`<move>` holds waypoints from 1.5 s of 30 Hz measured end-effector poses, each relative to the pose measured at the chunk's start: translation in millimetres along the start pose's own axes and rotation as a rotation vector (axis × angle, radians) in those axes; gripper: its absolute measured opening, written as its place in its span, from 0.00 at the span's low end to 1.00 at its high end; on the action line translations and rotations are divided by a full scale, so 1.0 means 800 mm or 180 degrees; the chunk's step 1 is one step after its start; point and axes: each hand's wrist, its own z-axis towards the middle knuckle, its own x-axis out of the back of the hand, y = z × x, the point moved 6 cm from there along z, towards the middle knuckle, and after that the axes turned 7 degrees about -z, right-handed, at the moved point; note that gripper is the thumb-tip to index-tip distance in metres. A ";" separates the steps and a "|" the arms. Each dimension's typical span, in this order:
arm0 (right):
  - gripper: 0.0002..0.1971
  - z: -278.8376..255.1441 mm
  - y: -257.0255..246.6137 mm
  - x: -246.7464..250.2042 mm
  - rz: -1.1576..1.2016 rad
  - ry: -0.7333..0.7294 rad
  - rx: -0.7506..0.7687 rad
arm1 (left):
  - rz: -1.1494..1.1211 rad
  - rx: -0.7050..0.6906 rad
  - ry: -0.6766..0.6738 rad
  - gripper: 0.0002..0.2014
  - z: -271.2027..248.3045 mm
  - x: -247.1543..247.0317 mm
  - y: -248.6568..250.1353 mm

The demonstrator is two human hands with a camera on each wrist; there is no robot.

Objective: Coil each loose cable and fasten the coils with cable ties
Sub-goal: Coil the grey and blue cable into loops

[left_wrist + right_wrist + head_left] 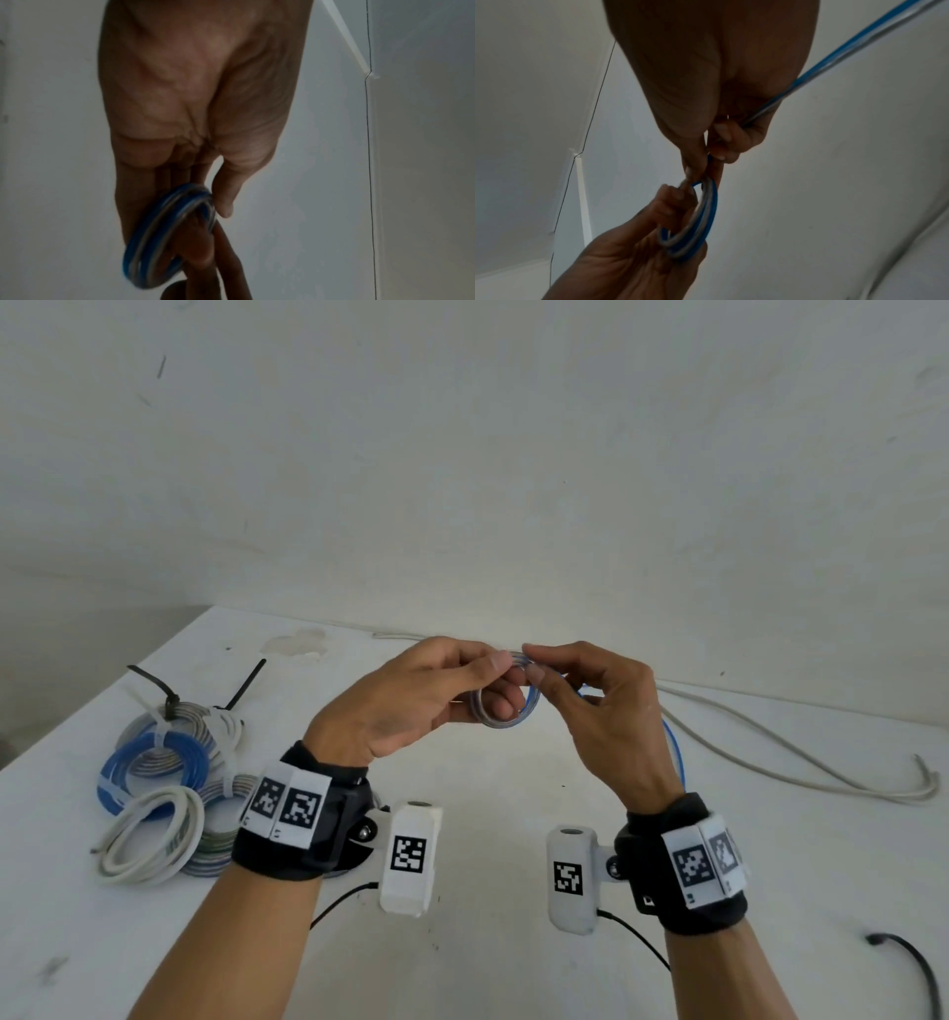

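A small coil of blue and clear cable [506, 706] [164, 237] [695, 227] hangs in the air above the white table [488, 814]. My left hand [441, 695] [200, 101] holds the coil, fingers through the loop and thumb on its top. My right hand [580, 695] [706, 97] pinches the cable at the coil's top right. The loose blue tail [675, 752] [847, 58] runs from that hand down behind the right wrist.
Several tied coils [159, 773], blue, white and striped, lie in a heap at the left with black tie ends [246, 685] sticking up. A loose grey cable [801, 757] snakes along the right back edge. A black cable end [909, 963] lies at the front right.
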 end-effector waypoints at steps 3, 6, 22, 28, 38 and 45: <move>0.10 0.001 -0.002 0.000 0.0174 -0.0018 -0.0097 | -0.0035 -0.0153 0.0141 0.19 0.002 0.006 0.001; 0.11 0.001 -0.003 0.001 0.0573 -0.0088 -0.0191 | -0.0172 -0.0273 0.0275 0.18 0.003 0.009 0.003; 0.06 0.001 -0.003 0.015 0.0969 0.0151 -0.0339 | 0.0285 -0.0702 0.0637 0.11 -0.003 0.011 0.019; 0.08 0.003 -0.003 0.018 0.0743 -0.0196 -0.0246 | 0.0258 -0.0691 0.0942 0.08 -0.006 0.028 0.022; 0.07 -0.011 -0.004 -0.018 0.1808 0.0848 -0.0643 | -0.0624 -0.0967 0.1331 0.09 -0.005 0.021 0.019; 0.07 -0.004 -0.005 -0.003 0.1379 0.0228 -0.0363 | -0.0197 -0.0885 0.1128 0.23 0.001 0.009 0.022</move>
